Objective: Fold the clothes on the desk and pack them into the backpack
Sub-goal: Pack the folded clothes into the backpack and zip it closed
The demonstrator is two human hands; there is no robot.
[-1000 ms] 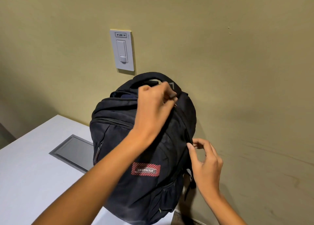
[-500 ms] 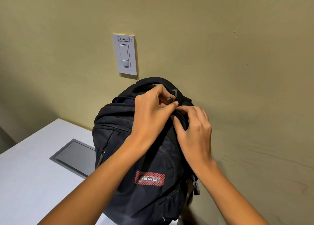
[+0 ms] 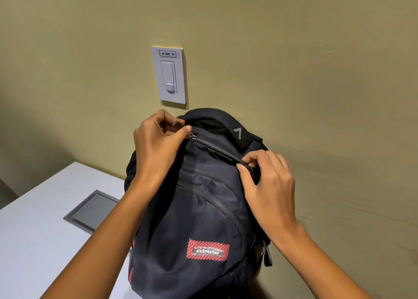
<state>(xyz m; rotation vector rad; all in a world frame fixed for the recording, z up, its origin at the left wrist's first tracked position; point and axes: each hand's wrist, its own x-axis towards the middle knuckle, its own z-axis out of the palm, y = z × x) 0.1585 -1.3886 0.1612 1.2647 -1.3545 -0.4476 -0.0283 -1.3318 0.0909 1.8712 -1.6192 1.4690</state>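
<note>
From the head cam we've got the black backpack [image 3: 199,219] standing upright at the desk's [image 3: 34,231] far right edge, by the wall [image 3: 316,72] – our left hand [image 3: 156,145] pinching the zipper pull [image 3: 193,137] up top, our right hand [image 3: 269,185] pinching the fabric along the zip further right, hands apart.

Backpack [image 3: 199,210] "ARISTOCRAT"; switch [image 3: 169,79] "4F LDB1 Y4"

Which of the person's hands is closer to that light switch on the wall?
Left. The left hand pinches the zipper pull just below the light switch; the right hand grips the backpack farther down and to the right.
</note>
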